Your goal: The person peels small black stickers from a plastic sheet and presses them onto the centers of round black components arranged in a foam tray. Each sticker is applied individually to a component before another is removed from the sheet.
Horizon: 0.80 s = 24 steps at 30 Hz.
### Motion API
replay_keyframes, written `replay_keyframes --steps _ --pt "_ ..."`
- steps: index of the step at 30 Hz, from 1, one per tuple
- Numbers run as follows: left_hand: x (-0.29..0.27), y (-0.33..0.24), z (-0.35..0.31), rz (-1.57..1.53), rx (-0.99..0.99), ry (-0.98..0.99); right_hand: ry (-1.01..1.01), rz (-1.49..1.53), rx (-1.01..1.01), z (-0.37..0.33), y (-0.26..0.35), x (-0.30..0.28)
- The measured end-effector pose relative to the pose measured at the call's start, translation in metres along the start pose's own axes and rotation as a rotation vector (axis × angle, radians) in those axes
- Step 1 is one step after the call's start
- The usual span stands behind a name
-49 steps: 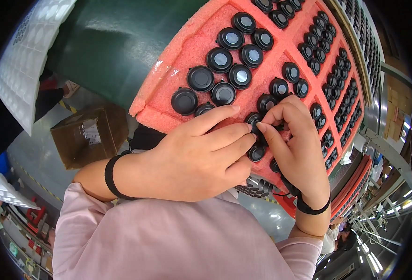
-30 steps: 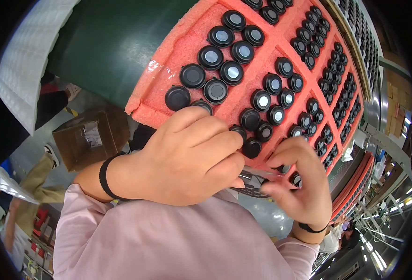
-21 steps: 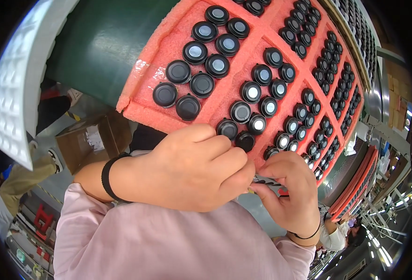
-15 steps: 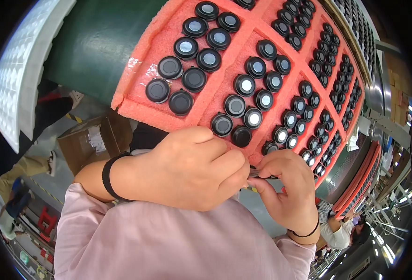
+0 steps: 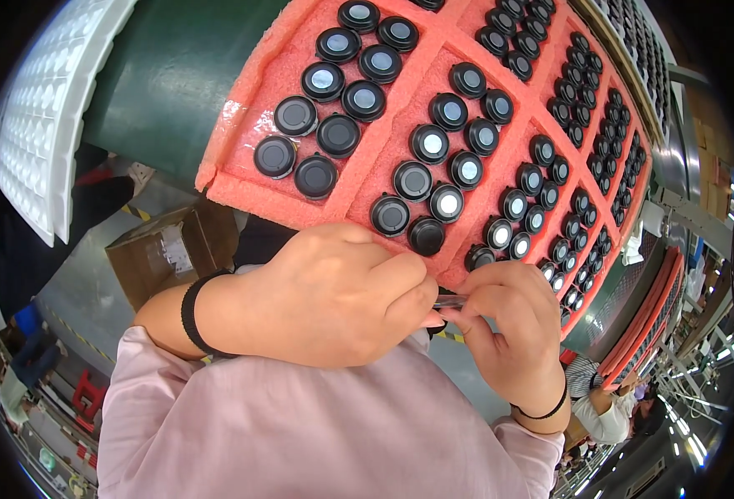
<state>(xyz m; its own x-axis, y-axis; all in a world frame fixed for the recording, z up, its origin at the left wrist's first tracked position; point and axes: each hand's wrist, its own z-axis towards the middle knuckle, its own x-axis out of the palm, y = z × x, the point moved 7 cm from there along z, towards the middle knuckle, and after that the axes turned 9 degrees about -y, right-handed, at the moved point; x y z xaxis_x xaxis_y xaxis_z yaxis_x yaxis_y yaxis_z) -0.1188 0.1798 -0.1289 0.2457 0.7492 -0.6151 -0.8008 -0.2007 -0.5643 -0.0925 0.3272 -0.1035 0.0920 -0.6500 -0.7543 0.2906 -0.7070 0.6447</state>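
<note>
My left hand [image 5: 333, 295] is closed, with thumb and fingertips pinched at the near edge of a pink foam tray. Facing it, my right hand [image 5: 512, 320] also pinches with bent fingers. Between both sets of fingertips is a small part with a dark, shiny edge [image 5: 448, 301]; my fingers hide most of it, so its kind cannot be made out. Just beyond, the pink foam tray [image 5: 348, 185] holds many round black parts in its compartments, some with pale silvery discs on top. A plain black round part [image 5: 426, 236] lies closest to my fingers.
The foam tray rests on a green surface [image 5: 175, 75]. White moulded trays [image 5: 59, 108] stand at the far left. A cardboard box [image 5: 163, 254] sits on the floor at left. At right are stacked pink trays [image 5: 645, 320] and a person in white [image 5: 604, 416].
My hands have eased slightly apart, and more of the part's shiny edge shows between the fingertips. At the far left, the white trays have shifted and the other person's hand has left the view.
</note>
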Motion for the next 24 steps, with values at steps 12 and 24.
replay_keyframes --steps 12,24 --pt "-0.003 0.014 -0.007 0.019 -0.085 0.04 0.157 -0.032 -0.055 0.016 0.009 -0.007" --pt "0.013 0.008 -0.009 0.061 0.029 0.046 0.12 0.136 0.28 0.056 -0.045 0.009"
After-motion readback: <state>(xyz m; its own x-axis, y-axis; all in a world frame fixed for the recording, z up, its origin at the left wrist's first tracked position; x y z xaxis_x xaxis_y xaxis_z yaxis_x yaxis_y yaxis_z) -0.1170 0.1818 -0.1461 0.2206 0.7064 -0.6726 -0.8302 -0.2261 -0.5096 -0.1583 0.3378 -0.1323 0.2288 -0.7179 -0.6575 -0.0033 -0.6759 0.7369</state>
